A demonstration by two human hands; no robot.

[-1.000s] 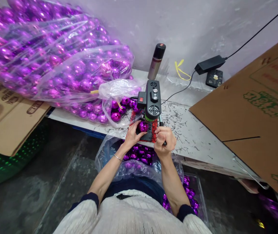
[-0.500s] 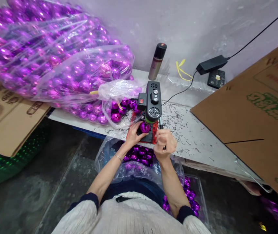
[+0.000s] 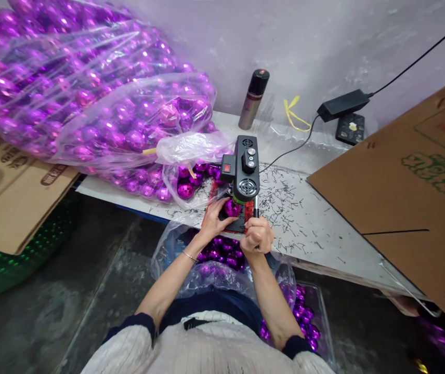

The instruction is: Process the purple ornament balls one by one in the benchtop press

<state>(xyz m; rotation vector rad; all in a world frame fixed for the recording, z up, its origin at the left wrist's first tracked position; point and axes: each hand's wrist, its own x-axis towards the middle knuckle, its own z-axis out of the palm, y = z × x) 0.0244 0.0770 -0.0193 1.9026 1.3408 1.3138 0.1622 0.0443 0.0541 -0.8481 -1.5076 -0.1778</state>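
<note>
A shiny purple faceted ball sits beneath the head of a small black bench press. My left hand grips the ball from the left, thumb on the near side and fingers on the far side. On the press's right side, my right hand is closed in a fist round the lever handle; its lower part is hidden by my fingers. A red and black mat lies under the press. Just below the table edge, an open clear bag holds more purple balls.
A large clear bag of purple balls fills the left. A spray can, a yellow tie, a power adapter and a phone are at the back. Small dark pins litter the table. A cardboard box stands right.
My right hand has shifted slightly left with the lever handle. My left hand stays on the ball under the press. The view has moved a little.
</note>
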